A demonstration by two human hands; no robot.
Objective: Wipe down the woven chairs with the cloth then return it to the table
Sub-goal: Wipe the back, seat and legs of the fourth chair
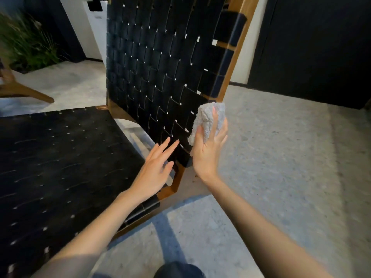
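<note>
Two bare forearms reached forward from the lower edge. Left hand (154, 169) was released, fingers straight and spread, tips touching the lowest straps of the backrest (156, 63). Right hand (208, 153) grasped the bunched grey cloth (208, 117), thumb apparently tucked round it, pressing it against the backrest's lower right edge, beside the wooden frame (239, 57). Black woven seat (60, 167) lay to the left. Speckled grey floor (281, 157) was beneath. Blurred plant (26, 43) stood far left, behind another wooden leg (24, 91).
</note>
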